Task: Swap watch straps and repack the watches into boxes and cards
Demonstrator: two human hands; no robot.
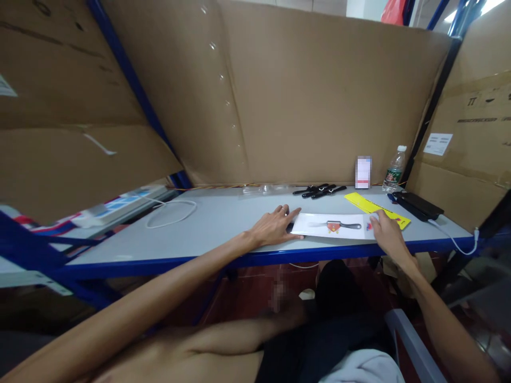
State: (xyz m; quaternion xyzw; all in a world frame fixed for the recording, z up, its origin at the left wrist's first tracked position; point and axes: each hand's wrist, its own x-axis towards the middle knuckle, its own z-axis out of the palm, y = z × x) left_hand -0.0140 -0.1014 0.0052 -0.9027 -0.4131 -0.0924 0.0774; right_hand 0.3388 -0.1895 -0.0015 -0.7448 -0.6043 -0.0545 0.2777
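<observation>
Pressure shared evenly should hold the printed strip flat near the worktop's front edge, toward its right corner, the hands being apart, left hand spread at one end and right hand pinching the other.

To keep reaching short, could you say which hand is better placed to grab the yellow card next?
Probably the right hand: it's beside the yellow card; the left hand is farther.

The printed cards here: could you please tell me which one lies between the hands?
It is the white card picturing a tool; it spans from left hand to right hand, while the yellow card lies farther back.
</observation>
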